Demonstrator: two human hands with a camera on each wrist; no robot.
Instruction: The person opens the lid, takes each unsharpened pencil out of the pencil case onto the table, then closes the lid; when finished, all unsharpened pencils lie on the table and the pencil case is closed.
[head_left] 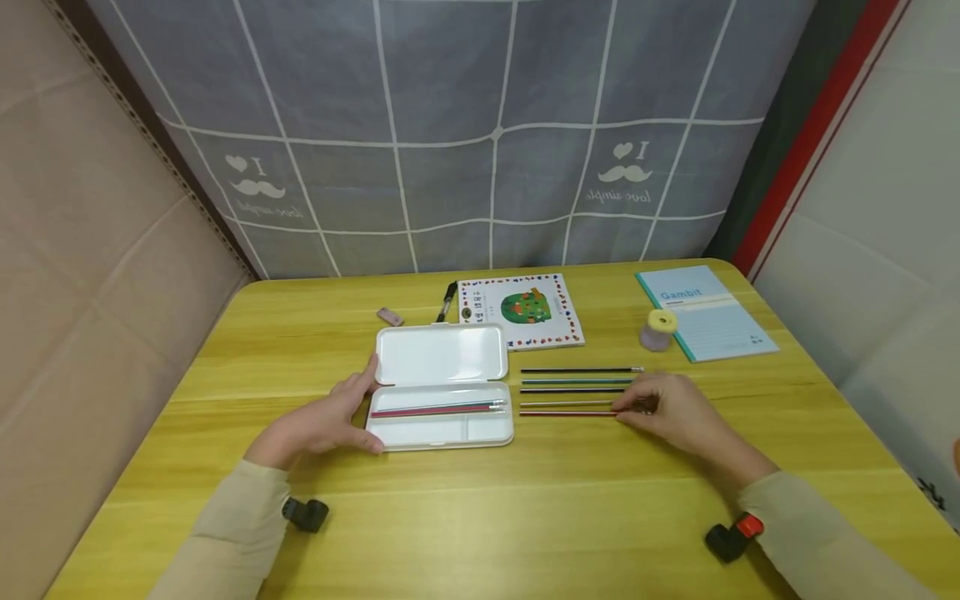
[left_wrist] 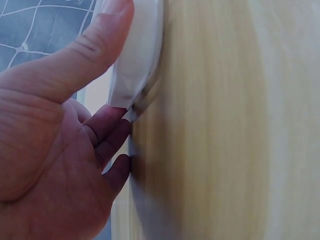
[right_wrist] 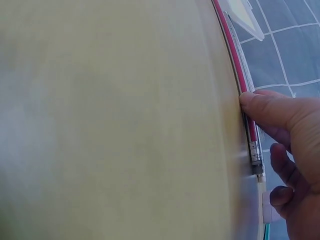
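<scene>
1. Right hand [head_left: 667, 408] is down on the table [head_left: 570, 492] at the right-hand ends of the loose pencils [head_left: 573, 390], thumb and fingers closing on the nearest one, the red pencil [head_left: 566, 413]; the right wrist view shows the thumb [right_wrist: 260, 107] pressed against its shaft near the metal ferrule.
2. That pencil lies left to right, its far tip pointing at the pencil case [head_left: 442, 385] just to the left, so the right hand is plainly the nearer one.
3. Left hand [head_left: 326, 421] braces the case's left edge, thumb curled over the rim, fingers along its side.
4. Inside the open case, pencils already lie in the long tray.
5. Readable print: "Gambit" on the blue notebook [head_left: 705, 312]; "I love simple", probably, on the backdrop.
</scene>
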